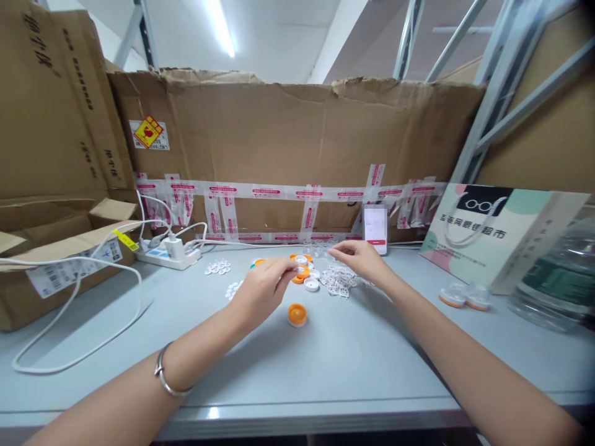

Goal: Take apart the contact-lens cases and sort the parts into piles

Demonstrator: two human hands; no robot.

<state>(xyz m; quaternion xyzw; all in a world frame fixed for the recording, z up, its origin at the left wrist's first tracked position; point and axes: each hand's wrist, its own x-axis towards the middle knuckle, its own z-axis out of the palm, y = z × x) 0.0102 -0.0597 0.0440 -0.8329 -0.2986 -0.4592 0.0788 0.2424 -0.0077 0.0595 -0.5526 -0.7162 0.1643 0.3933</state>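
My left hand (267,288) is closed over the middle of the table, its fingertips at a small white piece beside the orange and white rings (301,272). My right hand (356,255) has its fingers pinched together just above clear round parts (318,248); what they hold, if anything, is too small to tell. Below it lies a heap of small white pieces (339,281). An orange round part with a white base (297,314) sits nearer the front. A white ring (312,284) lies beside the orange ones. Small white discs (232,289) are partly behind my left hand.
More white pieces (217,267) lie left. A power strip (170,255) with looping white cables and an open carton (60,266) stand further left. A phone (375,229) leans at the back. Right are clear-topped parts (465,296), a paper bag (493,235) and a plastic bottle (558,279).
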